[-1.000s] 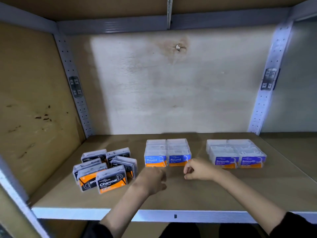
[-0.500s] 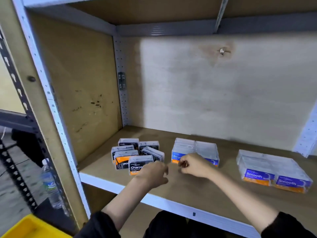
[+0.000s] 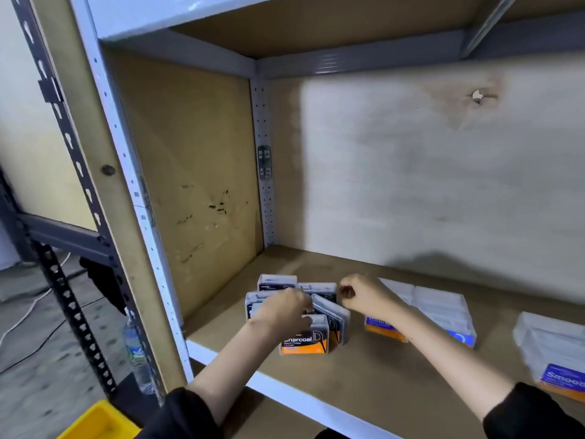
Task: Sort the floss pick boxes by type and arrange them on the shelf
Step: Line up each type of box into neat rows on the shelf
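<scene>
The fingers [image 3: 300, 301] of the left hand [image 3: 280, 308] are bent down over the dark boxes, but it is too blurry to tell if they hold one. The fingers [image 3: 345, 291] of the right hand [image 3: 364, 294] are curled almost shut, and I cannot tell if anything is inside.

Under both hands is a brown wooden shelf [image 3: 364, 372] with a white front edge. Behind the fingers stands a pale wooden back wall [image 3: 427, 172]. Far left of the fingers, past the metal post, a water bottle [image 3: 136, 353] stands on the floor, with a yellow bin [image 3: 95, 421] below it.

The Charcoal boxes [image 3: 305, 339] sit in a messy bunch right at the left fingers; they are see-through with black and orange labels, and some lean. Just right of the right fingers lie the clear Round boxes [image 3: 437, 308]. Farther right are the Smooth boxes [image 3: 554, 350] with blue labels.
</scene>
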Available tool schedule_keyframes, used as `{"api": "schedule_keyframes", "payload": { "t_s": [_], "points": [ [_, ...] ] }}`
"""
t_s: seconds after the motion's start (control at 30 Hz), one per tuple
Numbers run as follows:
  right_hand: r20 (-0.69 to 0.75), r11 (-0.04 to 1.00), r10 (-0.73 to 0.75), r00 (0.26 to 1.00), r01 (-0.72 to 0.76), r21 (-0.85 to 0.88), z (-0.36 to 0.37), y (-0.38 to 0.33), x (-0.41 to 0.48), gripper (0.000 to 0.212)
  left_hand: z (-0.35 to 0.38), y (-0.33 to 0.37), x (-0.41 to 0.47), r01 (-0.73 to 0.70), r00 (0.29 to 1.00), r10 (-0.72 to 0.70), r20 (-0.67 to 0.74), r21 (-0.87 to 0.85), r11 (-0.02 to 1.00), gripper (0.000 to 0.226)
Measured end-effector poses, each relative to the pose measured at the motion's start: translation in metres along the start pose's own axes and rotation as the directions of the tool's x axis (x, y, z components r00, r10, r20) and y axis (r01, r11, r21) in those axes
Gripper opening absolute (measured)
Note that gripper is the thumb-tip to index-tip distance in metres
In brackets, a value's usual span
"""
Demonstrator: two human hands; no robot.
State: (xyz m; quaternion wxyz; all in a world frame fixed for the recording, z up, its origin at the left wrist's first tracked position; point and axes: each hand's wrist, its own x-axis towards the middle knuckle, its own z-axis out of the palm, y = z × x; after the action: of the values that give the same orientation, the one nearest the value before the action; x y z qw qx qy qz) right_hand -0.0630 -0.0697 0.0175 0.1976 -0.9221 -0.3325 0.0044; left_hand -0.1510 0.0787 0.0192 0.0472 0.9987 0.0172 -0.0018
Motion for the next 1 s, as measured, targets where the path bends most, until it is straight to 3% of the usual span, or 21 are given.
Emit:
{"api": "schedule_keyframes", "payload": {
  "t_s": [0.23, 0.4, 0.6, 0.87, 1.0],
  "points": [
    [0.088, 0.995, 0.014, 0.996, -0.005, -0.102, 0.018, 0.002, 0.064, 0.037, -0.012, -0.062, 0.062, 0.095, 0.994, -0.093, -0.062, 0.016, 0.995, 0.040],
    [0.235, 0.982, -0.014, 0.972, 0.058, -0.181, 0.029, 0.009, 0.085, 0.045, 0.008, -0.097, 0.100, 0.027, 0.995, -0.037, 0.091, 0.110, 0.994, 0.040],
    [0.203, 0.977, -0.050, 0.978, 0.090, -0.192, 0.035, 0.026, 0.096, 0.040, 0.022, -0.118, 0.124, -0.052, 0.992, 0.041, 0.118, 0.094, 0.994, 0.044],
    [0.100, 0.988, 0.024, 0.995, -0.008, -0.153, 0.032, 0.040, 0.100, 0.055, 0.039, -0.130, 0.136, -0.123, 0.992, 0.121, 0.026, 0.081, 0.989, 0.045],
    [0.103, 0.982, -0.003, 0.995, 0.023, -0.189, 0.033, 0.042, 0.097, 0.048, 0.042, -0.140, 0.135, -0.167, 0.986, 0.167, -0.004, 0.028, 0.986, 0.052]
  ]
}}
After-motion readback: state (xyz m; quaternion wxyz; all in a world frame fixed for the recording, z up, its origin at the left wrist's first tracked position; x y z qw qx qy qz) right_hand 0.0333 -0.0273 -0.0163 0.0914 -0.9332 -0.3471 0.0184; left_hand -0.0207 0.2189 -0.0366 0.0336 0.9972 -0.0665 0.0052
